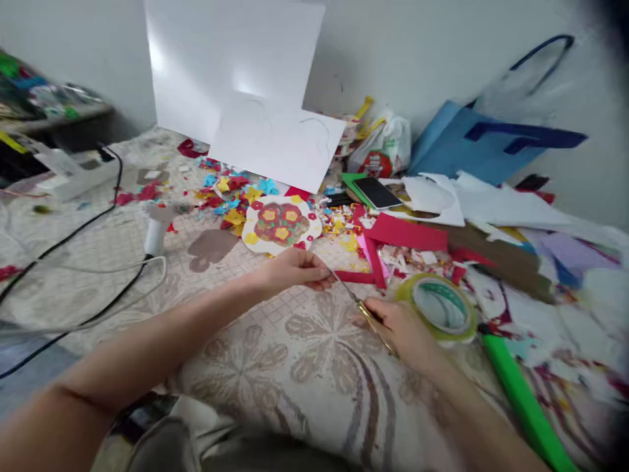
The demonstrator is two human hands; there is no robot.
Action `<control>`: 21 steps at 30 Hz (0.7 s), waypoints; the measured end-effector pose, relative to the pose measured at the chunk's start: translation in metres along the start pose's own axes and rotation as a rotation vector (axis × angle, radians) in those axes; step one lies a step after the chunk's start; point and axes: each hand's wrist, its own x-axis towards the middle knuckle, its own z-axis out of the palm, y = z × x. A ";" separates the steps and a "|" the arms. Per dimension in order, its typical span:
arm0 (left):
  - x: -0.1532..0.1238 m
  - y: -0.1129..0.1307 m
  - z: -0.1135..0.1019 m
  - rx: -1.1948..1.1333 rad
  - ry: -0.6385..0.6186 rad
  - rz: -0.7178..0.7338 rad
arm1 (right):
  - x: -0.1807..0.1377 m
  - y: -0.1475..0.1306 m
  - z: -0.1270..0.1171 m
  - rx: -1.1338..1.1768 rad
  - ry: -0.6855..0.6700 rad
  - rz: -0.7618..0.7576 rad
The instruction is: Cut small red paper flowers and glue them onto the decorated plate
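My right hand [400, 328] grips a pair of gold-handled scissors [366, 311], with the blades pointing up and left toward my other hand. At the blade tips my left hand [307, 270] is closed, fingers curled and pinched together. Whatever is between those fingers is too small to make out. Just beyond it lies a white scalloped paper piece [250, 226] decorated with red and yellow flowers and small green leaves. A wide roll of clear yellowish tape [407, 288] rests beside my right hand.
A white glue gun [154, 233] stands left, near black and white cables. Loose paper flowers [236, 200] and scraps spread behind. Right are red paper strips [407, 231], a phone [377, 193], a long green object [525, 396] and a blue bag [452, 144]. White sheets [275, 144] lean against the wall.
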 end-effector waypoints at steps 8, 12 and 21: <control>0.001 -0.001 -0.002 0.044 -0.024 0.001 | -0.002 0.007 0.005 -0.052 0.105 -0.005; -0.001 -0.003 0.001 0.009 -0.018 -0.013 | -0.001 0.012 0.008 0.282 0.126 0.060; -0.003 -0.009 0.012 -0.150 -0.028 -0.055 | 0.001 0.003 0.017 0.874 0.284 0.080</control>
